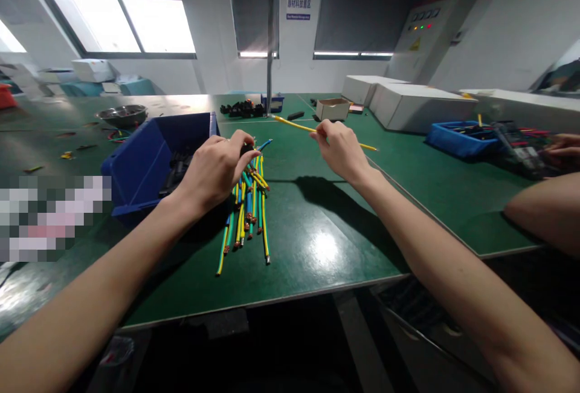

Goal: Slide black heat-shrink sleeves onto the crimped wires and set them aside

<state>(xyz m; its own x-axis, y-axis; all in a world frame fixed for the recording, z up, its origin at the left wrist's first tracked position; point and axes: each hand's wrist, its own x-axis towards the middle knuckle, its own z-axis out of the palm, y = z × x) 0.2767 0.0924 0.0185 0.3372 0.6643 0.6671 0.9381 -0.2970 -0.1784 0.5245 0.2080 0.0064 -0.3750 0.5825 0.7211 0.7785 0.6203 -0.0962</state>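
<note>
My right hand [338, 146] is closed in a pinch around the middle of a yellow wire [294, 124], holding it above the table. The wire sticks out on both sides of the fingers. At the right rim of a blue bin [136, 169], my left hand [220, 166] has its thumb and fingers curled around a small black part [246, 149], mostly hidden by them. Below and beside that hand lies a bunch of cut wires [249, 205], yellow-green and blue, several with bare copper ends. Dark pieces [179, 169] lie inside the bin.
On the green table [299, 230] stand a metal bowl [123, 115], black parts [242, 109], a small cardboard box [332, 109] and white boxes [417, 106]. At right, another person's hand [564, 151] is near a blue tray [462, 138]. A thin pole [270, 36] rises at the back.
</note>
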